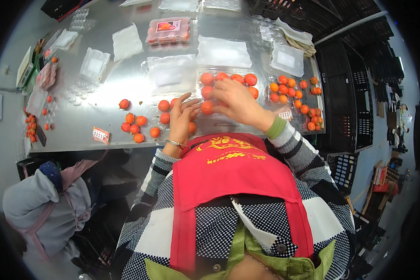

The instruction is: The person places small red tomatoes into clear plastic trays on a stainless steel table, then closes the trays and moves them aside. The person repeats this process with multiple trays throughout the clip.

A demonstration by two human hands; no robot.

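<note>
My right hand [232,101] reaches over a clear plastic tray [200,87] of orange-red tomato-like fruits [250,79], its fingers curled down among them; whether a fruit is gripped is hidden. Just left of that tray, my left hand [182,117] is palm-inward with the fingers apart, beside fruits in another clear tray, partly behind the hand. More loose fruits [134,128] lie to the left on the metal table. Above the trays lie white padded sheets [224,51]. A closed clear pack of fruits [168,30] with a picture label stands farther back.
Another fruit-filled tray [282,89] and loose fruits lie at the table's right end. Small printed packets [101,135] lie near the front edge [73,148]. Black plastic crates [339,84] stand at the right. A co-worker in grey [52,206] is at the lower left.
</note>
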